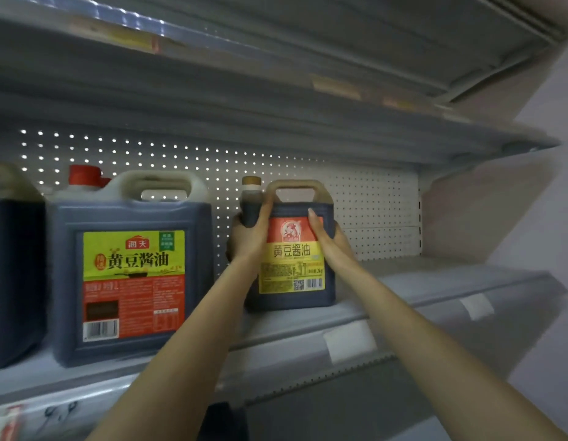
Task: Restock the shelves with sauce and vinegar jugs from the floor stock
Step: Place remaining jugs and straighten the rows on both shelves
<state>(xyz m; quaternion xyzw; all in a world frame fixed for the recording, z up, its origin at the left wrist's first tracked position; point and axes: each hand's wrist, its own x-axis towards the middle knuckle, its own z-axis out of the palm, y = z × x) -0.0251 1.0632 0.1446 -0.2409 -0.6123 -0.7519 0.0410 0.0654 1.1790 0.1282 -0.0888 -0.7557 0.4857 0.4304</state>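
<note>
A small dark soy sauce jug (292, 275) with a red and yellow label and a tan cap stands upright on the grey shelf (403, 281). My left hand (249, 232) grips its left shoulder below the neck. My right hand (327, 237) holds its right side, thumb laid over the label's top. To the left stands a larger soy sauce jug (130, 268) with a red cap and a green and red label, apart from the small one.
Another dark jug (12, 275) is cut off at the left edge. A perforated back panel (372, 211) closes the shelf behind. An upper shelf (276, 116) hangs overhead. Bare shelf surface stretches right of the small jug up to the side bracket (467, 211).
</note>
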